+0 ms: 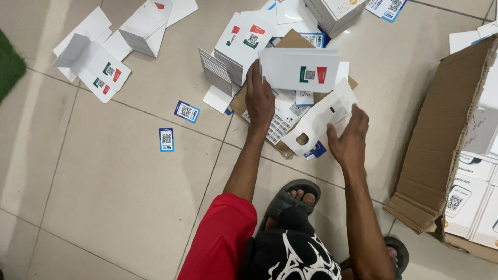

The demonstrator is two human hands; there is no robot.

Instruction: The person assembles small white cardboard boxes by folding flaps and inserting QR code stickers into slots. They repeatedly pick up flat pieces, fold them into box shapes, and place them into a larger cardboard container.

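My left hand (259,98) grips the left end of a white folded carton (301,70) with a green and red label and a square code, held above the pile. My right hand (350,139) holds a flat white die-cut card insert (321,120) with cut-out holes, just below the carton. Under both lies a brown cardboard sheet (293,40) with a keypad-like printed sheet (279,127) and small blue cards. A stack of flat white cartons (218,70) stands on edge just left of my left hand.
Loose white cartons (93,59) lie at the upper left on the tiled floor. Two small blue code cards (166,139) lie to the left. A large open cardboard box (441,140) with white packages stands at the right. My sandalled foot (293,199) is below.
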